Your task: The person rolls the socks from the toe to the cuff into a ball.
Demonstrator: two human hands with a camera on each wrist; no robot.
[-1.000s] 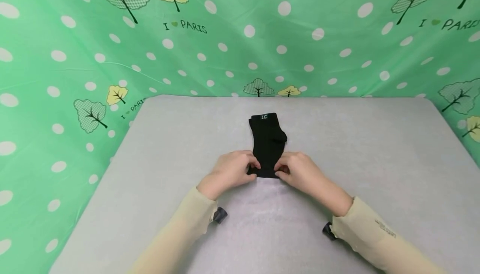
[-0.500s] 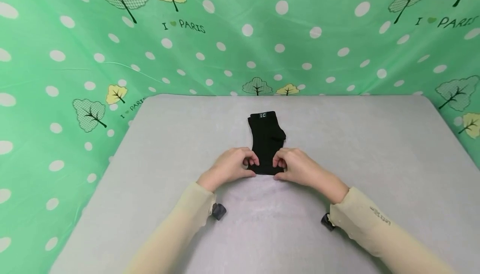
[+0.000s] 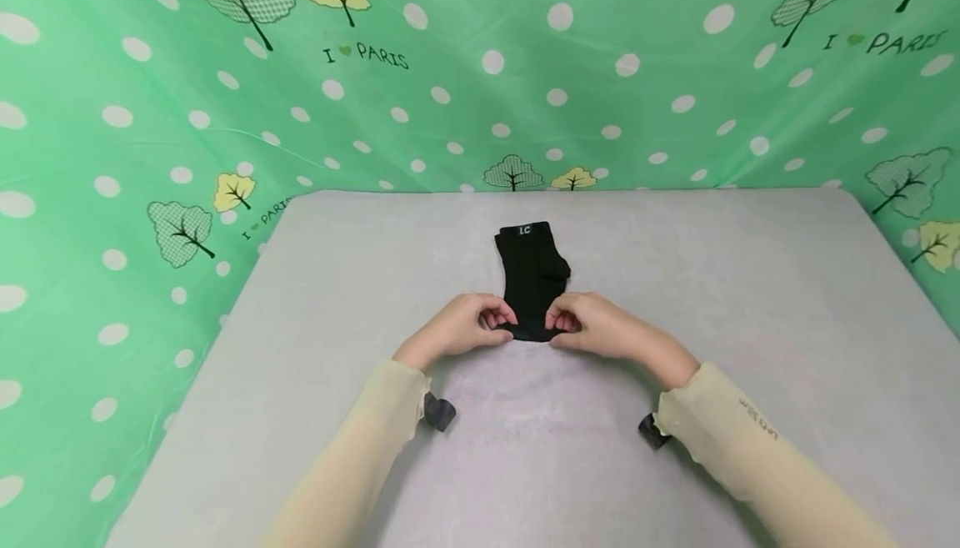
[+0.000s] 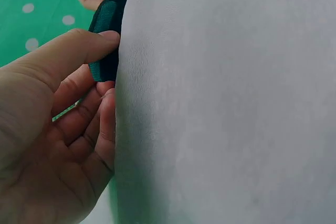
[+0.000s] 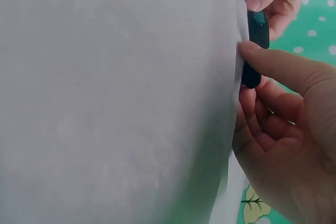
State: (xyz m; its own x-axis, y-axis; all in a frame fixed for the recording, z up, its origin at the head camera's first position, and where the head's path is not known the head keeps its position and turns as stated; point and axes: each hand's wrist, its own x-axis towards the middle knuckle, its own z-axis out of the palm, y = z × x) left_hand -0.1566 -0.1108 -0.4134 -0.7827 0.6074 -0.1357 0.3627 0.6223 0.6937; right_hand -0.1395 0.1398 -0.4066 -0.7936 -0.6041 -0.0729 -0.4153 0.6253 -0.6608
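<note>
A pair of black socks [image 3: 531, 273] lies stacked in the middle of the table, cuffs toward the back; a second cuff edge peeks out at the left. A small light "LC" label [image 3: 524, 230] marks the top cuff. At the near toe end, my left hand [image 3: 463, 323] pinches the left corner, thumb at the front edge and fingers curled over the fabric. My right hand [image 3: 600, 327] pinches the right corner the same way. Both wrist views show the folded dark edge of the socks [image 4: 107, 19] between thumb and fingers; the rest is hidden there.
A pale grey cloth-covered table [image 3: 360, 281] spreads all around the socks. Behind and to the left hangs a green curtain [image 3: 420, 131] with white dots, trees and "I love Paris" lettering. Dark wrist cameras [image 3: 439, 411] sit beneath both sleeves.
Both hands have moved slightly away from the body, and the near toe edge of the socks has shifted back with them. The cuffs have stayed in place.
</note>
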